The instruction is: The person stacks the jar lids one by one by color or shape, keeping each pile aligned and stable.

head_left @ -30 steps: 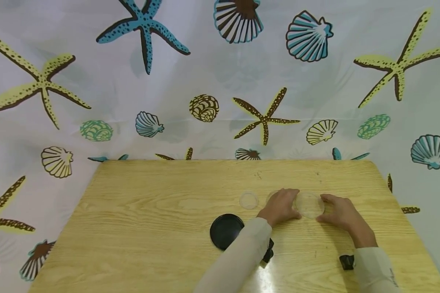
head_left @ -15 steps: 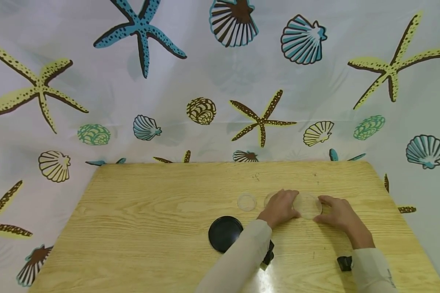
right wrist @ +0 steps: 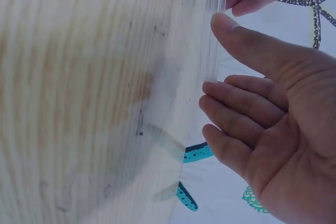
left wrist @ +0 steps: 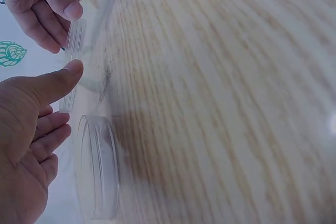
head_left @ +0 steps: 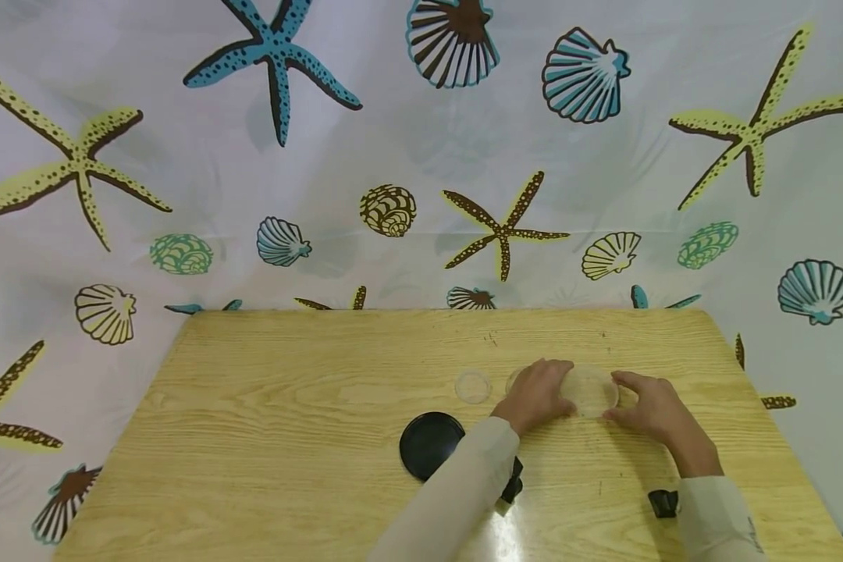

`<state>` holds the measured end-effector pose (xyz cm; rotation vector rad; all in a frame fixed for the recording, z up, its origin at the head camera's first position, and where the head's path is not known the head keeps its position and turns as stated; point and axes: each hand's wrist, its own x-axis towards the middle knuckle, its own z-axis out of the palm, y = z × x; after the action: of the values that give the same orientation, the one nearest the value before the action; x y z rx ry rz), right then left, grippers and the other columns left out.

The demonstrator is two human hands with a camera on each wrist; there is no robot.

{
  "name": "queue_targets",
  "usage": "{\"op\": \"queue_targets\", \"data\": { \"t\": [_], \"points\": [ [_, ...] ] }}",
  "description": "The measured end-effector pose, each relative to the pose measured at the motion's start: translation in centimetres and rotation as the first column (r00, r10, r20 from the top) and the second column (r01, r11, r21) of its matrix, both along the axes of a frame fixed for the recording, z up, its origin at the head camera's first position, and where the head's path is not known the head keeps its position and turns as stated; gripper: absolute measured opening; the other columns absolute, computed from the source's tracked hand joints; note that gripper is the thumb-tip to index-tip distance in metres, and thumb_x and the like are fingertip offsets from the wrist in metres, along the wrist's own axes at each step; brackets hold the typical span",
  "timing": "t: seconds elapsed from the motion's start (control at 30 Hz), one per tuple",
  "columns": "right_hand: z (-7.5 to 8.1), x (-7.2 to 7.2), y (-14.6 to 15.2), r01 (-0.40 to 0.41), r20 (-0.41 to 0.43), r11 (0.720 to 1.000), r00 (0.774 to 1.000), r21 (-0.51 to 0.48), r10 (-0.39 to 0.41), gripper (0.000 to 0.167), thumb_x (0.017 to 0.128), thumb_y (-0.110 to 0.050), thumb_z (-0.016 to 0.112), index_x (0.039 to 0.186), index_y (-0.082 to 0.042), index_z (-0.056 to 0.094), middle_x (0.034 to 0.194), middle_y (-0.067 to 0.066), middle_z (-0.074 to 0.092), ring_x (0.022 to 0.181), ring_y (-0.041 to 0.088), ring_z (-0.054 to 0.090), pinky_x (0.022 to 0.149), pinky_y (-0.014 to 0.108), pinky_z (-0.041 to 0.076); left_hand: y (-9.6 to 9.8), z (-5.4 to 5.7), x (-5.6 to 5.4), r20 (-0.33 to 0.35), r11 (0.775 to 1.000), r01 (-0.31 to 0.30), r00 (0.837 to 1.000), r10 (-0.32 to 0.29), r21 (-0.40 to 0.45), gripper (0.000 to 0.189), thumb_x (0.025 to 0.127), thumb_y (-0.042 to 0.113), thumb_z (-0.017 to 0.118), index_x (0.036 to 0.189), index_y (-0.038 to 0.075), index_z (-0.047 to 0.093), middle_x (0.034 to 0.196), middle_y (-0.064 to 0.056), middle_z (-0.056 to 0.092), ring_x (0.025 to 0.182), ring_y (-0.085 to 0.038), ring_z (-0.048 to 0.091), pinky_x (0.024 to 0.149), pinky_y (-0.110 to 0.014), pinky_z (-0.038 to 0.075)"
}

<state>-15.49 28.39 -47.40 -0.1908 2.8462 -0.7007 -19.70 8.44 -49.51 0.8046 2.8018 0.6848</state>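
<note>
A clear round petri dish (head_left: 590,390) is held between both hands toward the right of the table, its rim pinched from either side. My left hand (head_left: 537,396) grips the left rim, thumb nearer me and fingers on the far side. On the opposite rim, my right hand (head_left: 649,404) holds it the same way. Seen edge-on in the left wrist view, the held petri dish (left wrist: 72,61) is raised off the wood. Right below the left hand there, a second petri dish (left wrist: 102,166) sits on the table; in the head view that hand mostly covers it.
Left of the hands lies a smaller-looking clear dish (head_left: 473,386). Nearer me is a black round dish (head_left: 430,445), partly hidden by the left sleeve (head_left: 457,492). The wooden table (head_left: 274,437) ends at a shell-and-starfish patterned cloth (head_left: 393,265) behind.
Both hands keep their hold on the petri dish, which has risen very slightly and changed its tilt a little. The head view has shifted a touch.
</note>
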Motion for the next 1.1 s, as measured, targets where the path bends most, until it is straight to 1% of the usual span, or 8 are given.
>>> {"op": "queue_targets", "data": {
  "t": [0.17,0.33,0.43,0.6,0.7,0.8,0.93,1.1],
  "points": [
    [0.5,0.1,0.0,-0.005,-0.011,1.0,1.0,-0.005,0.005,0.068,0.082,-0.027,0.074,0.136,0.004,0.047,0.134,0.03,0.05,0.121,0.052,0.046,0.092,0.062,0.045,0.0,0.6,-0.1,-0.001,1.0,-0.003,1.0,0.003,-0.015,0.063,0.08,0.032,0.077,0.135,0.013,0.053,0.136,0.002,0.057,0.126,-0.011,0.053,0.113,-0.025,0.034],
    [0.9,0.2,-0.1,-0.023,-0.033,1.0,0.999,-0.01,0.023,0.068,0.082,-0.029,0.074,0.136,0.003,0.047,0.134,0.028,0.051,0.119,0.05,0.048,0.092,0.061,0.045,-0.2,1.0,0.0,-0.004,1.0,-0.011,1.0,0.011,-0.027,0.065,0.079,0.033,0.077,0.136,0.014,0.052,0.138,0.002,0.055,0.128,-0.011,0.051,0.115,-0.024,0.031],
    [1.0,0.2,-0.2,-0.028,-0.048,1.0,0.998,-0.005,0.028,0.068,0.082,-0.029,0.074,0.136,0.003,0.048,0.133,0.028,0.052,0.118,0.049,0.05,0.091,0.061,0.046,-0.5,1.2,0.1,-0.005,1.0,-0.012,1.0,0.012,-0.013,0.066,0.079,0.034,0.077,0.136,0.014,0.052,0.138,0.002,0.055,0.128,-0.011,0.051,0.115,-0.025,0.031],
    [1.2,0.5,-0.7,-0.034,-0.047,0.999,0.998,-0.013,0.033,0.068,0.082,-0.032,0.073,0.135,0.003,0.049,0.133,0.028,0.052,0.119,0.049,0.05,0.092,0.06,0.046,-1.2,1.5,0.4,-0.013,1.0,-0.003,1.0,0.003,0.013,0.065,0.078,0.032,0.079,0.134,0.013,0.054,0.136,0.001,0.057,0.125,-0.011,0.053,0.115,-0.027,0.032],
    [1.5,0.7,-1.1,-0.034,-0.037,0.999,0.999,-0.024,0.033,0.069,0.082,-0.033,0.073,0.136,0.002,0.049,0.133,0.028,0.052,0.119,0.049,0.05,0.092,0.06,0.046,-1.7,1.9,0.5,-0.036,1.0,0.015,0.999,-0.016,-0.008,0.065,0.077,0.033,0.079,0.133,0.012,0.055,0.134,0.0,0.058,0.124,-0.012,0.055,0.114,-0.028,0.034],
    [1.9,0.9,-1.5,-0.036,-0.049,0.999,0.998,-0.034,0.034,0.068,0.082,-0.032,0.074,0.136,0.001,0.049,0.133,0.028,0.052,0.118,0.048,0.051,0.091,0.059,0.048,-2.2,2.3,0.6,-0.053,0.999,0.027,0.998,-0.029,-0.037,0.064,0.078,0.034,0.078,0.134,0.012,0.054,0.134,0.0,0.058,0.125,-0.013,0.054,0.114,-0.028,0.034],
    [2.3,1.1,-2.1,-0.053,-0.083,0.998,0.995,-0.037,0.05,0.066,0.082,-0.03,0.074,0.135,0.001,0.05,0.131,0.028,0.054,0.115,0.047,0.054,0.089,0.058,0.049,-3.1,2.7,0.9,-0.042,0.999,0.021,0.999,-0.023,-0.035,0.064,0.08,0.033,0.077,0.135,0.012,0.053,0.136,-0.001,0.057,0.127,-0.014,0.052,0.115,-0.028,0.032],
    [2.4,1.2,-3.0,-0.066,-0.088,0.997,0.994,-0.043,0.062,0.067,0.081,-0.031,0.074,0.135,0.001,0.051,0.13,0.028,0.055,0.117,0.046,0.054,0.09,0.057,0.049,-4.1,2.7,1.2,-0.033,0.999,0.016,0.999,-0.017,-0.031,0.063,0.08,0.033,0.077,0.134,0.011,0.054,0.136,-0.002,0.057,0.127,-0.015,0.052,0.116,-0.028,0.031]
  ]
}}
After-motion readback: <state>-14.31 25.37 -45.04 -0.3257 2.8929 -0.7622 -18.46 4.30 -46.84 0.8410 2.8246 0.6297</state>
